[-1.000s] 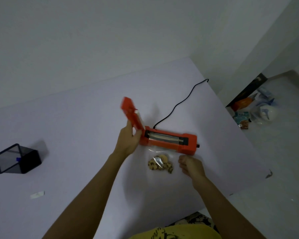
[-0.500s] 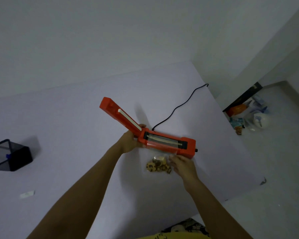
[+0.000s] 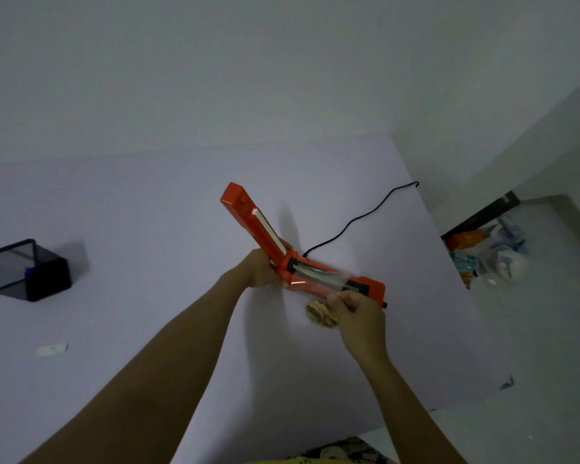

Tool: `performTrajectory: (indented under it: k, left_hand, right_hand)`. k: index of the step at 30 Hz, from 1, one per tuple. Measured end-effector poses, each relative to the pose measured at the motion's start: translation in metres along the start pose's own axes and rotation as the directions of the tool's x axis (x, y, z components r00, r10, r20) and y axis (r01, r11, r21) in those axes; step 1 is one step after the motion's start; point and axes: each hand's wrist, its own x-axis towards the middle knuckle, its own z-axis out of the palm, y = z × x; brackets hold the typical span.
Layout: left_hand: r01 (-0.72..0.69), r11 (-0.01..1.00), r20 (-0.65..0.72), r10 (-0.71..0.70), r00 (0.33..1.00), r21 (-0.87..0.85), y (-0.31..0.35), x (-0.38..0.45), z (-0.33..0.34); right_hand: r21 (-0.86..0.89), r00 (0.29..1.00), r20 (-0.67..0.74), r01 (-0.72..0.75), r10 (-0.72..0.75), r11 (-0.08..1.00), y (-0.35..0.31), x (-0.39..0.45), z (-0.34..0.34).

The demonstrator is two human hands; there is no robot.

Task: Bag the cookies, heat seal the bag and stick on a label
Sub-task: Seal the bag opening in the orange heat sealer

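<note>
An orange heat sealer [image 3: 365, 285] lies on the white table [image 3: 148, 229], its lid [image 3: 248, 222] raised up and to the left. My left hand [image 3: 265, 269] grips the sealer at the hinge end of the lid. A clear plastic bag [image 3: 318, 279] holds several chocolate-chip cookies [image 3: 320, 314] in its lower part. The bag's open top lies across the sealer's black sealing strip. My right hand [image 3: 359, 313] pinches the bag's right edge just in front of the sealer and covers part of the cookies.
A black power cord [image 3: 355, 222] runs from the sealer to the table's far right edge. A black mesh box [image 3: 24, 269] stands at the far left. A small white label [image 3: 51, 348] lies near the left front. Cluttered items [image 3: 489, 256] lie on the floor beyond the table's right edge.
The lid has swung further open. My right hand has moved up from beside the cookies and drawn the bag's top over the sealing strip. My left hand stays at the hinge.
</note>
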Motion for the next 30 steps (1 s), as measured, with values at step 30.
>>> performTrajectory:
  k: [30]
  left_hand:
    - [0.207,0.868,0.049,-0.208,0.977,-0.451,-0.002,-0.11,0.016]
  right_hand:
    - [0.279,0.957,0.258,-0.204,0.131,0.938,-0.009,0.003,-0.005]
